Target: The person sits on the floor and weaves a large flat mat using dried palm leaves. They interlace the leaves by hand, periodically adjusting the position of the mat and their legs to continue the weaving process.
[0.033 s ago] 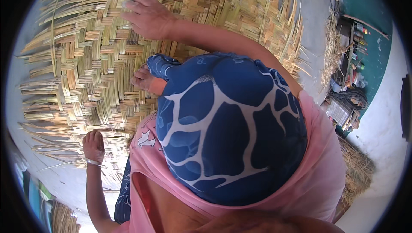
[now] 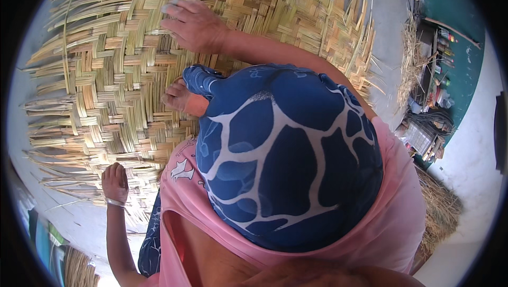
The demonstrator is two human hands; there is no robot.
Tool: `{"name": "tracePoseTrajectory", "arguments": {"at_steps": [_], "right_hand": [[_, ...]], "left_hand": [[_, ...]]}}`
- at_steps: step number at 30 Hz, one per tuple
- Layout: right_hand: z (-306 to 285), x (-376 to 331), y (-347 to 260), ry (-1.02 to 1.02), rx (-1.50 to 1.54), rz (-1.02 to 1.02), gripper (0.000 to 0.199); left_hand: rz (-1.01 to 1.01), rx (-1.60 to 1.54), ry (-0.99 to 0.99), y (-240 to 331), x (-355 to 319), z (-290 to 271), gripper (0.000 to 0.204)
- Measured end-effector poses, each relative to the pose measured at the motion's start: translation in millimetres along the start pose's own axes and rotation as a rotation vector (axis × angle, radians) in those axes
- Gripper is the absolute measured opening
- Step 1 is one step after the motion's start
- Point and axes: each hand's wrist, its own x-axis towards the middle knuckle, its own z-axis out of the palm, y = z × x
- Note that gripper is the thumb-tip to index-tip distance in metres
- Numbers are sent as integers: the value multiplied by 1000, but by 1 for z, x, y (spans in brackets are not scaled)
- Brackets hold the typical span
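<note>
A large mat (image 2: 143, 83) of broad, pale yellow-green woven strips spreads in front of me, loose strip ends fringing its left side. My right hand (image 2: 198, 26) lies palm down on its far part, fingers spread and holding nothing. Near the mat's lower left edge rests my left hand (image 2: 115, 182), a pale bangle at its wrist. Its fingers look curled in, and whatever might be inside them is hidden. Between the two hands, my bare foot (image 2: 184, 99) pokes out of a blue patterned trouser leg (image 2: 286, 155) onto the mat. My bent knee covers the mat's near right part.
Grey floor (image 2: 87, 239) shows along the mat's left and lower edges. To the right, dry straw (image 2: 439, 207) lies beside a white wall, and small bottles and odds and ends (image 2: 442, 70) stand against a green wall (image 2: 465, 59). A bundle of stalks (image 2: 79, 266) stands at lower left.
My right hand has slid slightly to the right across the mat. The bent knee has shifted a little to the right as well. My left hand stays where it was.
</note>
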Motion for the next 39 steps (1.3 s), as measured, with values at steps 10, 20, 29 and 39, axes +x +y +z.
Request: {"name": "tracePoseTrajectory", "arguments": {"at_steps": [10,20,29,39], "right_hand": [[-137,-275,40,-164,-289,746,42],[-156,-358,80,-73,-130,1183,34],[-164,-379,123,-59,344,1454,41],[-181,-406,140,177,764,1470,59]], "left_hand": [[21,-123,-137,74,44,-9,13],[-1021,-1124,141,51,52,-41,23],[-1069,-1388,263,99,45,-101,18],[-787,-1215,162,40,7,-101,27]]}}
